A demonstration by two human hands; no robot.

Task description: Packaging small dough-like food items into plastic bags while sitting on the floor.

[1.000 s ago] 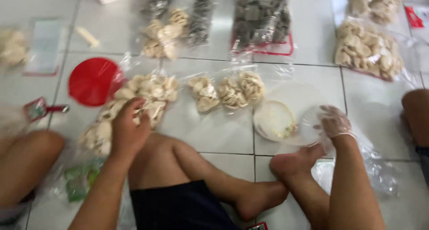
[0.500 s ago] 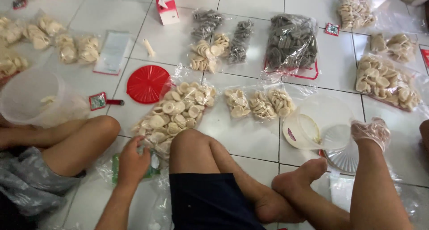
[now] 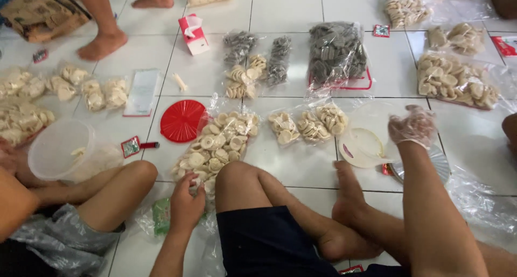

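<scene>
1. The tiled floor (image 3: 285,8) runs off every edge; a seated neighbour at the left is cut off at the knee, and only the feet show of someone standing at the top left.
2. The long bag of pale crackers (image 3: 215,148) lies on the floor just ahead of the person's left knee. It is clear plastic, packed with cream round pieces, and its near end is hidden behind the left hand (image 3: 186,204).
3. The left hand rests at that near end, fingers curled; I cannot tell whether they pinch the plastic.
4. The right hand (image 3: 412,126), in a thin clear glove, hovers loosely curled, holding nothing, just beside the round white lid (image 3: 362,146).
5. A dark bag of grey crackers (image 3: 336,51) sits on a red-edged sheet.
6. A flat red lid (image 3: 183,121) lies left of the long bag.
7. A small red-and-white carton (image 3: 194,34) stands farther back.
</scene>
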